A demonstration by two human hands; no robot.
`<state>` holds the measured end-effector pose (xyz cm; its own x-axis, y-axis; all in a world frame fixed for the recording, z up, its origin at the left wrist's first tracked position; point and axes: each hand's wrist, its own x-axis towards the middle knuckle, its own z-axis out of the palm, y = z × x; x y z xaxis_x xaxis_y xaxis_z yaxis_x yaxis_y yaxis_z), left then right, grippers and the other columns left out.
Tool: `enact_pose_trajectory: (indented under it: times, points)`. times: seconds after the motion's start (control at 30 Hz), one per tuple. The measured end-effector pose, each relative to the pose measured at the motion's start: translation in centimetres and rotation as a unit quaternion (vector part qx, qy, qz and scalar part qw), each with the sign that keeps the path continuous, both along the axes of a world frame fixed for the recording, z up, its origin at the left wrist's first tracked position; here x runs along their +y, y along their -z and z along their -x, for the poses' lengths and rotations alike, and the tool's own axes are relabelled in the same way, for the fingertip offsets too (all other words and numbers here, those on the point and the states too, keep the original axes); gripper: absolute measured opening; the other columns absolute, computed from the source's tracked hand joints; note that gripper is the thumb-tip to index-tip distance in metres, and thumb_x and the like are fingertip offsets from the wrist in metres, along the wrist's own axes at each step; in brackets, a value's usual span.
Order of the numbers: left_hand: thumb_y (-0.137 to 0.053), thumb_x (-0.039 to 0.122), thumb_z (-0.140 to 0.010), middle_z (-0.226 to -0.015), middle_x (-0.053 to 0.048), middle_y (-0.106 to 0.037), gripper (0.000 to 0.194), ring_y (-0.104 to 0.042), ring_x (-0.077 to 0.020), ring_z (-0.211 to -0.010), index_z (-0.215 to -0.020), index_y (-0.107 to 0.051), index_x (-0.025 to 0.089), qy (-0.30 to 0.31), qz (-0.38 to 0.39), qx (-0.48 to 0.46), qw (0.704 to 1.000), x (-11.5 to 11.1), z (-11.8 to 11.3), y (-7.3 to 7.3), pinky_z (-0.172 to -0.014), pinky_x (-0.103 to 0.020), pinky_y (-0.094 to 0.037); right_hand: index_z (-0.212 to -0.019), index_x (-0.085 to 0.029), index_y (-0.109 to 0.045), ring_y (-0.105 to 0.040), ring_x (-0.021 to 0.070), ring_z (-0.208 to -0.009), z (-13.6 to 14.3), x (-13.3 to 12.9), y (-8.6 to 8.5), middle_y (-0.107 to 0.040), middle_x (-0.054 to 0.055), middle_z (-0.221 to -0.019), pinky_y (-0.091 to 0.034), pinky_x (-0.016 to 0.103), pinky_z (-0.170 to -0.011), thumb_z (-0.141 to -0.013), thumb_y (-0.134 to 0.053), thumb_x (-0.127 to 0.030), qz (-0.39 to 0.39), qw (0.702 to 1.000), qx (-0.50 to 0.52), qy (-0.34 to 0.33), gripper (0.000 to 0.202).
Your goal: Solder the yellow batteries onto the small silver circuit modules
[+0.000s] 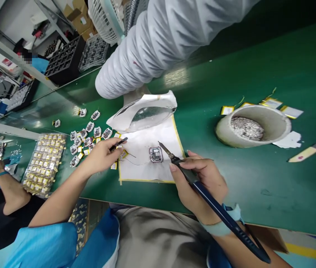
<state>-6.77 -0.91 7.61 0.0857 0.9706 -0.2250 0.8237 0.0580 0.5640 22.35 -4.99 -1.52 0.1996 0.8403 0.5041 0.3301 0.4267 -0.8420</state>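
My right hand (202,182) is closed around a dark blue soldering iron (213,204), its tip pointing up and left, just above a small square circuit module (156,155). The module lies on a white sheet (138,173) edged with yellow tape. A thin wire runs left from it toward a small yellow-edged battery (123,153) beside my left hand (102,154). My left fingers pinch a slim dark tool (118,143) that looks like tweezers; its far end is partly hidden by the hand. A magnifier lens with a white frame (152,111) stands behind the sheet.
A grey flexible duct (152,44) hangs over the bench. Several white modules (90,127) lie to the left, near a tray of yellow-edged batteries (46,162). On the right are a round pot (224,132) holding silvery material and a cutter (305,152). A co-worker's arm (9,190) is at far left.
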Motion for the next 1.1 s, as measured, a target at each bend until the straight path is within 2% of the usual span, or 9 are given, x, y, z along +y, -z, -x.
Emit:
enact_pose_trajectory:
  times: [0.2,0.4,0.5,0.57,0.67,0.77,0.87,1.0,1.1]
  points:
    - [-0.083,0.05,-0.087,-0.072,-0.001,-0.072,0.032,-0.056,-0.0128,-0.062,-0.085,-0.08,0.018,-0.03,0.038,-0.144,0.988,1.2,-3.0,2.0,-0.058,-0.025,-0.042,-0.097,-0.029,-0.067,-0.073,0.0205,-0.064,-0.1,0.0,-0.4,-0.068,-0.007,-0.072,-0.069,0.054,-0.106,-0.096,-0.086,-0.028,0.004,1.0,0.0,-0.001,0.019]
    - [-0.085,0.049,-0.085,-0.062,0.003,-0.062,0.034,-0.05,-0.0116,-0.057,-0.076,-0.071,0.02,-0.122,-0.035,-0.123,0.984,1.2,-5.3,4.6,-0.054,-0.025,-0.039,-0.098,-0.029,-0.065,-0.075,0.021,-0.069,-0.3,0.1,-0.6,-0.068,-0.007,-0.072,-0.069,0.054,-0.108,-0.097,-0.084,-0.03,0.022,1.0,-0.005,0.001,0.019]
    - [-0.083,0.046,-0.091,-0.07,0.001,-0.068,0.029,-0.055,-0.013,-0.06,-0.083,-0.073,0.02,-0.074,-0.062,-0.038,0.995,0.1,-5.0,4.8,-0.057,-0.027,-0.043,-0.099,-0.03,-0.064,-0.074,0.0199,-0.068,-0.4,0.0,-0.8,-0.069,-0.007,-0.073,-0.069,0.053,-0.109,-0.098,-0.083,-0.029,0.029,0.999,-0.014,-0.005,0.019]
    - [-0.079,0.041,-0.097,-0.085,-0.002,-0.074,0.022,-0.065,-0.0161,-0.073,-0.091,-0.073,0.021,-0.011,-0.136,-0.001,0.991,-0.5,-4.5,4.6,-0.065,-0.03,-0.051,-0.1,-0.03,-0.064,-0.075,0.0195,-0.068,-0.5,0.0,-1.0,-0.071,-0.007,-0.075,-0.069,0.052,-0.11,-0.098,-0.083,-0.029,0.033,0.999,-0.018,-0.008,0.019]
    - [-0.063,0.032,-0.11,-0.101,-0.008,-0.076,0.016,-0.073,-0.0213,-0.096,-0.104,-0.073,0.021,0.081,-0.265,-0.022,0.961,-0.6,-3.9,4.1,-0.083,-0.036,-0.06,-0.1,-0.03,-0.065,-0.076,0.0202,-0.068,-0.6,-0.1,-1.2,-0.071,-0.006,-0.075,-0.068,0.052,-0.111,-0.099,-0.083,-0.028,0.058,0.998,-0.023,-0.016,0.018]
    - [-0.051,0.033,-0.117,-0.114,-0.011,-0.076,0.027,-0.074,-0.0244,-0.108,-0.122,-0.076,0.023,0.13,-0.34,-0.055,0.93,0.3,-4.0,4.3,-0.094,-0.044,-0.063,-0.099,-0.03,-0.065,-0.079,0.022,-0.073,-0.5,-0.2,-1.2,-0.07,-0.006,-0.073,-0.069,0.05,-0.108,-0.099,-0.082,-0.028,0.083,0.996,-0.029,-0.017,0.017]
    - [-0.058,0.033,-0.116,-0.116,-0.011,-0.078,0.026,-0.077,-0.0227,-0.108,-0.134,-0.075,0.024,0.149,-0.34,-0.055,0.927,1.1,-4.5,5.2,-0.094,-0.042,-0.066,-0.097,-0.03,-0.065,-0.081,0.0232,-0.08,-0.4,-0.2,-1.2,-0.069,-0.005,-0.073,-0.07,0.049,-0.105,-0.099,-0.082,-0.027,0.095,0.995,-0.023,-0.013,0.017]
    - [-0.073,0.026,-0.109,-0.11,-0.008,-0.084,0.015,-0.082,-0.0206,-0.103,-0.123,-0.077,0.023,0.113,-0.319,-0.058,0.939,1.0,-4.7,6.7,-0.09,-0.037,-0.069,-0.096,-0.03,-0.064,-0.078,0.021,-0.071,-0.3,-0.2,-1.4,-0.067,-0.007,-0.07,-0.07,0.052,-0.11,-0.097,-0.081,-0.025,0.105,0.994,-0.01,-0.018,0.019]
    - [-0.079,0.026,-0.105,-0.106,-0.007,-0.086,0.011,-0.085,-0.0211,-0.1,-0.116,-0.077,0.024,0.084,-0.325,-0.121,0.934,0.3,-4.9,7.3,-0.087,-0.037,-0.072,-0.095,-0.03,-0.063,-0.075,0.0203,-0.068,-0.2,-0.3,-1.4,-0.068,-0.007,-0.07,-0.068,0.056,-0.114,-0.097,-0.082,-0.024,0.107,0.994,-0.015,-0.023,0.02]
